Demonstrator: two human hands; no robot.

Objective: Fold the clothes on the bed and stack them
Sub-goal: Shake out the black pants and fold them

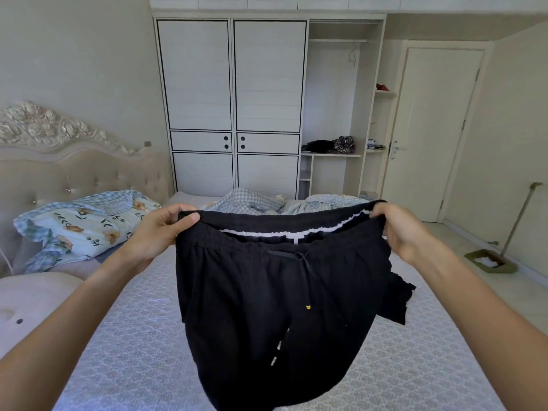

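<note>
One pair of black trousers (267, 298) hangs in the air above the bed (124, 351), held by its elastic waistband and spread wide between two hands. Left hand (161, 229): fingers curled shut over the waistband's left corner, thumb (189, 218) pressed on the front of the fabric. Right hand (398, 228): fingers closed on the right corner, fabric bunched under them. Between the two grips the waistband gapes open, showing one white trim strip (296, 231) inside. Just below the fingers, at mid-waist, one black drawstring (299, 259) is tied, its ends hanging down the front. The legs drop below the hands toward the lower edge of the view; whether they touch the mattress cannot be told.

Beyond the left hand: one floral pillow (80, 225) against the tufted headboard (59, 161). Beyond the fingers, past the waistband: one crumpled checked quilt (258, 203). Further back, one white wardrobe (234, 108), with dark clothes (329, 145) on an open shelf. Right of the right hand: one closed door (436, 129) and one floor mop (501, 247).
</note>
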